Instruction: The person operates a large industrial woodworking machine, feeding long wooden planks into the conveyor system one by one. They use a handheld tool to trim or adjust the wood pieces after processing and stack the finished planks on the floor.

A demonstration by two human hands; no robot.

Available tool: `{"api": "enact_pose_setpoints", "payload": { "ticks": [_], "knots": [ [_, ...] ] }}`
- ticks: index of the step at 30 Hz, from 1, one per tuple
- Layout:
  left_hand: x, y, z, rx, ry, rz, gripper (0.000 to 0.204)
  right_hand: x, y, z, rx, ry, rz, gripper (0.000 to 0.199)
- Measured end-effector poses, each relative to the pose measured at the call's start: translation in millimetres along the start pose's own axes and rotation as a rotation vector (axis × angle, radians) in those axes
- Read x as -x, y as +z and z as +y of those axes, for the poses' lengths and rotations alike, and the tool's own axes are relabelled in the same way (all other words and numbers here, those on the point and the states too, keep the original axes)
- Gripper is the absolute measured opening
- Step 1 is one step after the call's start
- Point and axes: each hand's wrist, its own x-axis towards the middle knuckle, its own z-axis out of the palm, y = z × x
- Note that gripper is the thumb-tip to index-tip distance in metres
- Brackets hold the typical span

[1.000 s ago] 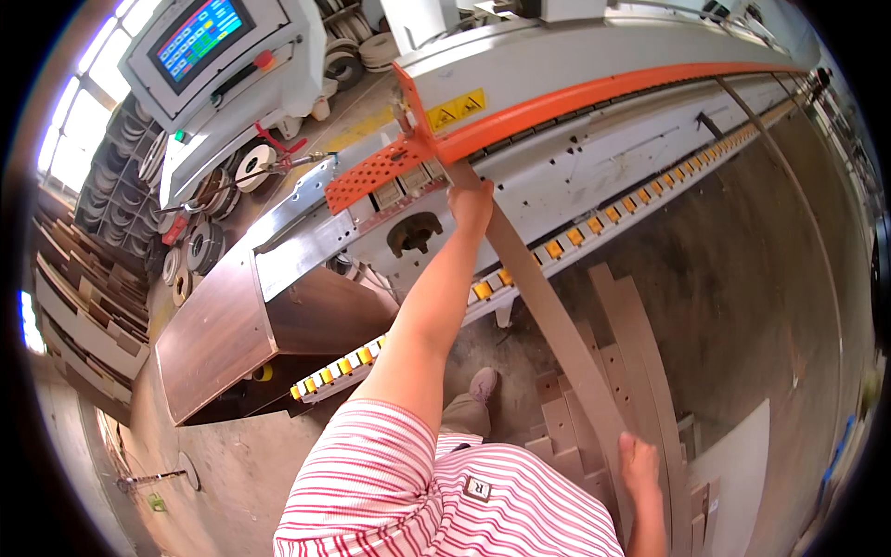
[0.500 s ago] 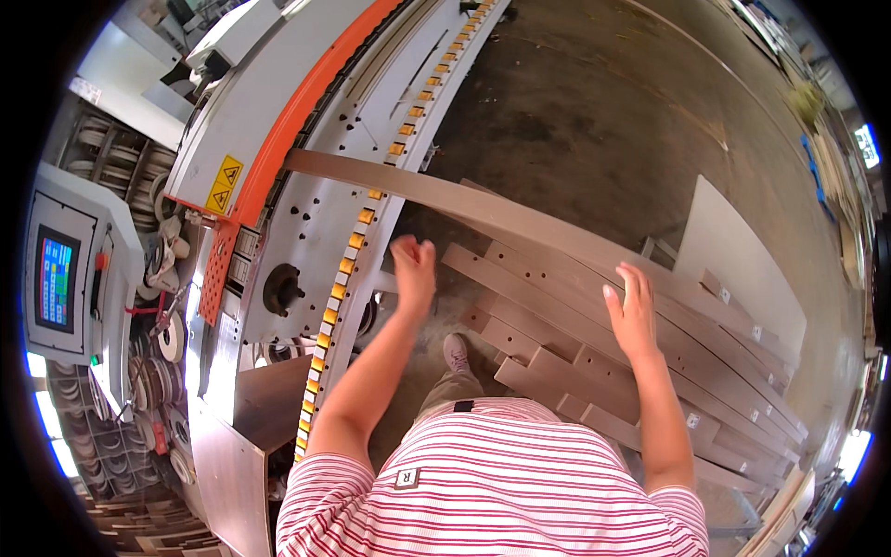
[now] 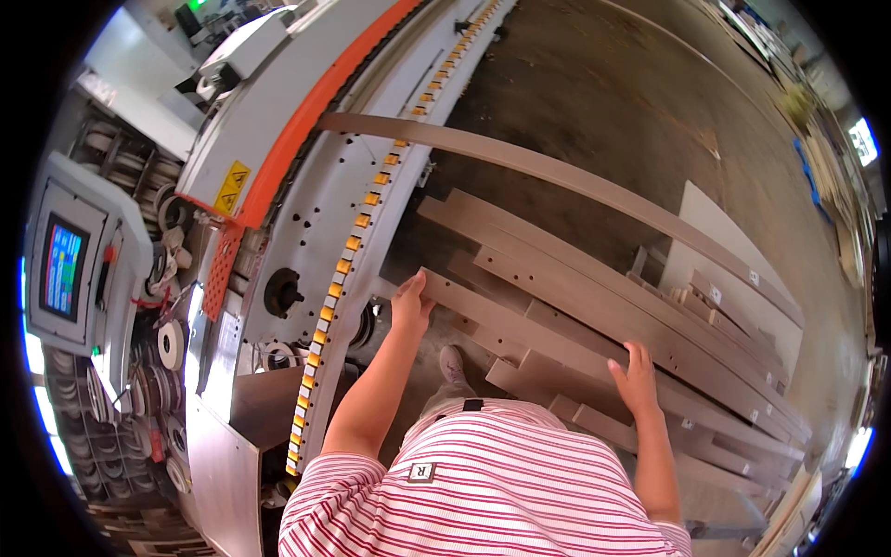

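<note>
My left hand [image 3: 408, 304] is closed on the near-left end of a long brown board [image 3: 529, 325], which has small holes drilled close to that end. Over the same stack, my right hand [image 3: 637, 379] has its fingers apart and holds nothing; whether it touches a board is unclear. Several more brown boards [image 3: 575, 269] of differing lengths lie side by side and overlapping. Another long brown strip [image 3: 520, 160] reaches from under the machine's orange edge, across the roller track [image 3: 353, 243], and out to the right.
A white and orange machine [image 3: 278, 121] runs along the left, with a control screen [image 3: 65, 269] beside it. Rolls of edging tape [image 3: 171, 345] fill racks at far left. A pale panel [image 3: 710, 227] lies beyond the boards. Concrete floor [image 3: 594, 111] stretches past the machine.
The strip in the machine has shifted forward, away from me. My left hand has come down and taken hold of a board's end. My right hand has moved lower, nearer me.
</note>
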Motion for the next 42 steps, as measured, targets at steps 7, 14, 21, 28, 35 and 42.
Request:
{"api": "enact_pose_setpoints", "payload": {
  "ticks": [7, 14, 21, 28, 35, 42],
  "knots": [
    [35.8, -19.4, 136.7, -0.004, 0.46, 0.189, 0.03, 11.7, -36.6, 19.7, 0.073, 0.16, -0.588, 0.08],
    [-47.6, -172.8, 186.8, -0.394, 0.647, 0.871, 0.047, 54.0, -8.2, 56.0, 0.013, 0.009, -0.62, 0.065],
    [-22.8, -123.4, 188.4, -0.593, 0.473, 1.051, 0.064, 43.2, 16.2, -21.7, 0.138, -0.297, -0.437, 0.062],
    [-24.6, -149.1, 214.9, -0.674, 0.359, 0.96, 0.081, 21.3, 39.5, -65.2, 0.205, -0.373, -0.413, 0.061],
    [-26.3, -140.4, 220.6, -0.706, 0.394, 0.976, 0.081, 0.5, 35.7, -104.5, 0.221, -0.296, -0.51, 0.073],
    [-49.0, -160.9, 223.9, -0.66, 0.446, 0.941, 0.069, -18.1, 28.2, -117.2, 0.288, -0.271, -0.545, 0.073]
  ]
}}
